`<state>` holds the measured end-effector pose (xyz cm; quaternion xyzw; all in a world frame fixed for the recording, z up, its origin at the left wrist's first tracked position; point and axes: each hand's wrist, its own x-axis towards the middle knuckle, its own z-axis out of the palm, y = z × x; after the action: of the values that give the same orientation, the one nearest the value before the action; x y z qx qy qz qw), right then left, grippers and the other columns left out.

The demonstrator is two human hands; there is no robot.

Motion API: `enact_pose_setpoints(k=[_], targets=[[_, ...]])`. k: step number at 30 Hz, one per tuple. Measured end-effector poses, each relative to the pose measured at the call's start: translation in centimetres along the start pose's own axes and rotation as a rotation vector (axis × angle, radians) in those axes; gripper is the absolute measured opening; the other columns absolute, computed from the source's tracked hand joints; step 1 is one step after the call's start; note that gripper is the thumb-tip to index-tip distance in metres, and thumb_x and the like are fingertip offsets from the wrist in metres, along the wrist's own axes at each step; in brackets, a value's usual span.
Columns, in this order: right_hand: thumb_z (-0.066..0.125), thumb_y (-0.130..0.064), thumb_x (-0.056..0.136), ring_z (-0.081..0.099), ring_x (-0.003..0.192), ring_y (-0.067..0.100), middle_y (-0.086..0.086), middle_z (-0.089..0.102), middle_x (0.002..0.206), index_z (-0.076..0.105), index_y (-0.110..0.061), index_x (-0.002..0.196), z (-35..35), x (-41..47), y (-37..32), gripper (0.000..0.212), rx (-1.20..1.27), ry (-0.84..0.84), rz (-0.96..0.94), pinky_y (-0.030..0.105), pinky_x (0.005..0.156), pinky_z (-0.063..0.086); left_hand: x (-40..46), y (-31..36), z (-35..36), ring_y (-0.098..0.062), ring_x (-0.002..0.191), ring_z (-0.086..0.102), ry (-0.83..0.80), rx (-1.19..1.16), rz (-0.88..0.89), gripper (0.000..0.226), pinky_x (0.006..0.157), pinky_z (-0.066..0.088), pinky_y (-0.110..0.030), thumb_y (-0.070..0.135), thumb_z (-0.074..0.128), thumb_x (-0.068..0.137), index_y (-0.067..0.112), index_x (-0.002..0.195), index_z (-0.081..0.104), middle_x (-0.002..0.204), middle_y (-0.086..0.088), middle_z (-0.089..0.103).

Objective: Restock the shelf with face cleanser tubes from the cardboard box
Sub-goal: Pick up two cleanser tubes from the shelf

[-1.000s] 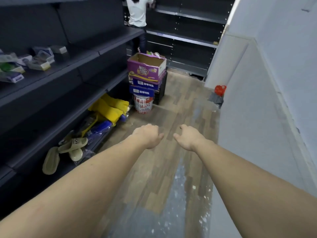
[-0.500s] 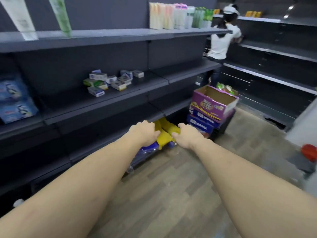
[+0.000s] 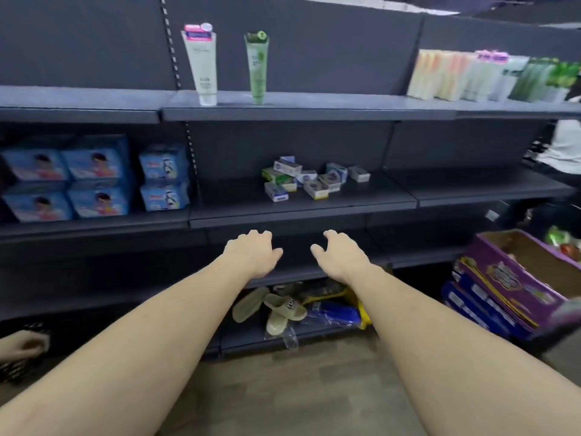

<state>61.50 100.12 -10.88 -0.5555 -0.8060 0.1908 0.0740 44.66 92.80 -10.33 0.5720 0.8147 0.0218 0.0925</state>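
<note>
At about 9 o'clock, glossy blue plastic packs [image 3: 67, 177] sit stacked in two layers on the dark metal middle shelf [image 3: 301, 212]. Toward 11 o'clock, a white face cleanser tube [image 3: 201, 66] with a pink crimped end stands cap-down on the grey top shelf [image 3: 308, 110], and just right of it stands a slimmer green tube [image 3: 257, 66], apart from the first. Near the centre, small rectangular soap boxes [image 3: 309, 180] lie scattered on the middle shelf. Below them both bare forearms reach forward: the left hand [image 3: 251, 253] has its grip loosely curled and spread, holding nothing; the right hand [image 3: 341, 254] is likewise apart and empty. At 6 o'clock, rubbery olive slippers [image 3: 279, 309] lie on the bottom shelf. At 1 o'clock a blurred row of tubes [image 3: 490, 77] stands packed together. At 3 o'clock the open purple cardboard box [image 3: 515, 278] tops blue cartons [image 3: 471, 309], with green items inside, too blurred to identify.
</note>
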Motion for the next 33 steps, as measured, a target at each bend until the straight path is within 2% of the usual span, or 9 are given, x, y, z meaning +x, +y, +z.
enact_pose_setpoints(k=[7, 13, 18, 23, 28, 31, 33], targets=[[0.042, -0.043, 0.101, 0.051, 0.121, 0.030, 0.008, 0.045, 0.142, 0.036, -0.015, 0.147, -0.8, 6.3, -5.4, 0.054, -0.010, 0.006, -0.096, 0.043, 0.095, 0.048, 5.2, -4.5, -3.6, -0.032, 0.118, 0.052, 0.098, 0.003, -0.080, 0.051, 0.089, 0.043, -0.043, 0.050, 0.037, 0.098, 0.016, 0.135, 0.046, 0.131, -0.011, 0.050], [0.045, -0.040, 0.100, 0.050, 0.120, 0.031, 0.010, 0.050, 0.135, 0.040, -0.012, 0.139, -4.5, 12.2, -10.0, 0.048, 0.032, 0.129, -0.143, 0.041, 0.091, 0.047, 10.2, -8.1, -9.8, -0.034, 0.117, 0.051, 0.236, 0.030, -0.159, 0.050, 0.085, 0.044, -0.043, 0.047, 0.038, 0.099, 0.012, 0.134, 0.047, 0.129, -0.013, 0.050], [0.044, -0.035, 0.101, 0.044, 0.129, 0.031, 0.010, 0.043, 0.145, 0.029, -0.011, 0.148, -6.8, 15.9, -13.7, 0.055, 0.071, 0.223, -0.168, 0.041, 0.095, 0.042, 13.7, -10.3, -14.2, -0.034, 0.115, 0.051, 0.392, 0.027, -0.180, 0.047, 0.082, 0.044, -0.042, 0.044, 0.039, 0.100, 0.010, 0.131, 0.046, 0.127, -0.014, 0.050], [0.045, -0.031, 0.101, 0.046, 0.124, 0.031, 0.010, 0.045, 0.140, 0.028, -0.010, 0.146, -7.6, 19.5, -16.1, 0.053, 0.082, 0.273, -0.200, 0.037, 0.082, 0.039, 16.3, -11.2, -16.4, -0.033, 0.114, 0.052, 0.487, 0.040, -0.254, 0.045, 0.084, 0.043, -0.040, 0.046, 0.040, 0.100, 0.009, 0.125, 0.047, 0.125, -0.013, 0.051], [0.045, -0.034, 0.101, 0.045, 0.127, 0.029, 0.008, 0.042, 0.145, 0.025, -0.012, 0.150, -8.9, 23.8, -17.7, 0.057, 0.093, 0.330, -0.224, 0.038, 0.083, 0.039, 19.8, -11.6, -18.6, -0.030, 0.106, 0.054, 0.589, 0.054, -0.249, 0.039, 0.077, 0.040, -0.037, 0.044, 0.042, 0.099, 0.010, 0.118, 0.048, 0.115, -0.010, 0.053], [0.046, -0.034, 0.101, 0.045, 0.128, 0.029, 0.008, 0.042, 0.144, 0.023, -0.012, 0.151, -9.4, 26.7, -18.3, 0.059, 0.116, 0.362, -0.254, 0.039, 0.087, 0.042, 22.4, -11.7, -19.3, -0.030, 0.108, 0.054, 0.612, 0.049, -0.274, 0.044, 0.075, 0.039, -0.036, 0.044, 0.044, 0.098, 0.009, 0.125, 0.044, 0.117, -0.011, 0.053], [0.048, -0.034, 0.101, 0.046, 0.126, 0.029, 0.008, 0.043, 0.142, 0.022, -0.011, 0.151, -9.8, 28.7, -18.7, 0.061, 0.145, 0.382, -0.283, 0.039, 0.089, 0.043, 24.3, -11.7, -19.7, -0.031, 0.109, 0.054, 0.618, 0.003, -0.305, 0.059, 0.073, 0.039, -0.036, 0.045, 0.047, 0.097, 0.008, 0.141, 0.031, 0.120, -0.013, 0.053]])
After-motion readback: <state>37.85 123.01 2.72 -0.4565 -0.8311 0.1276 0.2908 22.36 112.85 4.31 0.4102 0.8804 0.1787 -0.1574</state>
